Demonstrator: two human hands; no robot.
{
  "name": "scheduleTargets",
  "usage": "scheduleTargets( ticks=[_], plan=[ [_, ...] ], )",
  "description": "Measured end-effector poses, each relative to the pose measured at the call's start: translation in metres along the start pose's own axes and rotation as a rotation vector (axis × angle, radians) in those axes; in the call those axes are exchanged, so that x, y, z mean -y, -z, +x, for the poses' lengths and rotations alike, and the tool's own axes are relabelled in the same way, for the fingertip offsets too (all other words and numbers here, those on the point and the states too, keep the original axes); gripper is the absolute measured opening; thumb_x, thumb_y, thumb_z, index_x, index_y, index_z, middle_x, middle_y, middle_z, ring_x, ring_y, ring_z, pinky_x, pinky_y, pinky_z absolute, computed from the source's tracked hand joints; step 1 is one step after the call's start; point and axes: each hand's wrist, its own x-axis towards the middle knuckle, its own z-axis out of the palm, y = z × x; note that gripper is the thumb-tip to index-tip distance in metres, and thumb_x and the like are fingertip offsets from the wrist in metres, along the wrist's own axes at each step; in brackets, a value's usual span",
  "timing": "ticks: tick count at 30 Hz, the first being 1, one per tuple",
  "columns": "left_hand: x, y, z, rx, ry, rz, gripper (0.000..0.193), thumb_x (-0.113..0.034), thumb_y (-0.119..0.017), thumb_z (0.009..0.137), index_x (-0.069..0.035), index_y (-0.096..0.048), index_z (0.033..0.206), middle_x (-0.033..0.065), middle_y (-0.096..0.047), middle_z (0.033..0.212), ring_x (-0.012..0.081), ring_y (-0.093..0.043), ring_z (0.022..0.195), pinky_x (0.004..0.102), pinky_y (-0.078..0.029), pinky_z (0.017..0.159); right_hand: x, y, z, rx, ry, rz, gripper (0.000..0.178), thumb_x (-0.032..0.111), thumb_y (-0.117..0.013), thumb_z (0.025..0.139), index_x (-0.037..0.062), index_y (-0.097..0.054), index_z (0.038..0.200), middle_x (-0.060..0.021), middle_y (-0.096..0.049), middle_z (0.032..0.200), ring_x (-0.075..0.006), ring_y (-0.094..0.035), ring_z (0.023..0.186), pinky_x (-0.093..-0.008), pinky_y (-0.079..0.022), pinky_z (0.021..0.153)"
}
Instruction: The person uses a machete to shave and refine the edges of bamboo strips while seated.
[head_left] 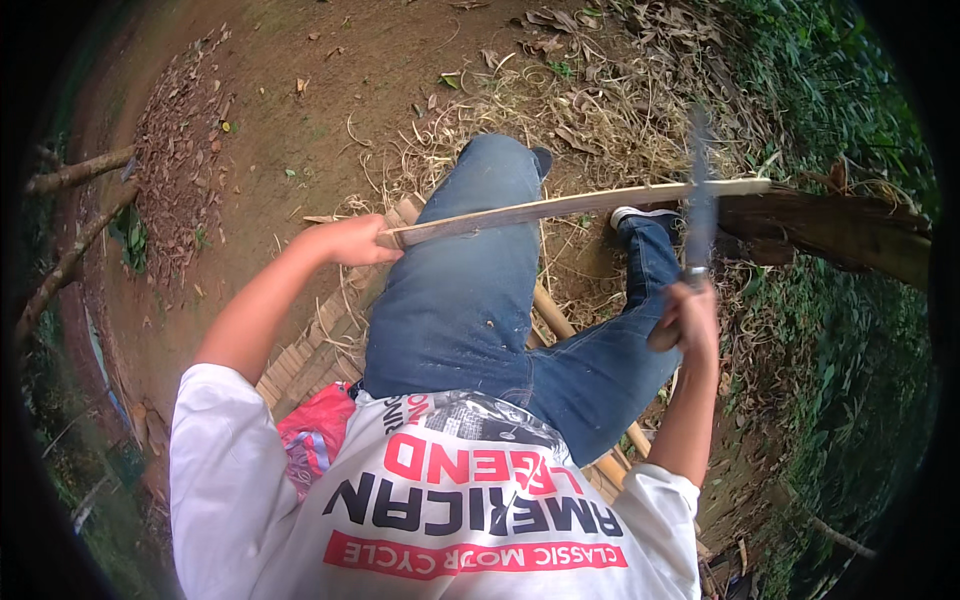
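Head view: one pale strip across the left leg, one knife at its far half

Landmark for all places: the jeans-clad left leg (465, 290).

Strip (570, 205), wood or bamboo by its look, runs over the left leg near the knee, one end out to its left, the other well out to its right. Left hand (352, 241) sits just left of the leg, fingers wrapped on the strip's near end. Right hand (690, 318), well to the right of the leg, has its fingers clenched round the handle of the knife (701, 215). Blade blurred, crossing the strip in the picture; cannot tell whether they touch.

Handling, my judgement: strip light, fairly stiff with some spring, dry rather than slippery, thin edges liable to splinter. Best hold is the left end, fingers clear of the blade.

Count: one strip, one knife, two hands. One log (840, 232) far right of the leg; two poles (80, 172) far left. One red cloth or bag (315, 430) left of the leg's upper end. Shavings (640, 140) beyond the knee and slats (290, 372) left of the leg: too many to count.
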Motion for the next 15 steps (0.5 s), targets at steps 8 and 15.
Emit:
scheduleTargets(
  ticks=[8,15],
  plan=[
    [-0.009,0.007,-0.004,0.036,0.026,-0.025,0.047,-0.045,-0.064,0.087,-0.001,-0.066,0.102,0.0200,-0.068,0.088,0.0326,-0.065,0.082,0.0411,-0.050,0.075,0.006,0.000,0.001,0.019,-0.007,-0.008,0.019,-0.004,-0.064,0.073,0.0019,-0.049,0.084,-0.0042,-0.051,0.058,-0.0144,-0.049,0.042,-0.0286,-0.039,0.039],
    [-0.008,0.002,-0.003,-0.026,-0.071,-0.070,0.040,-0.040,-0.065,0.086,-0.002,-0.066,0.099,0.0176,-0.066,0.082,0.0288,-0.064,0.075,0.0419,-0.049,0.069,0.010,0.019,0.006,0.009,0.030,-0.005,0.018,-0.005,-0.062,0.073,0.0025,-0.050,0.083,-0.0042,-0.052,0.058,-0.0140,-0.049,0.041,-0.0285,-0.039,0.039]
  ],
)
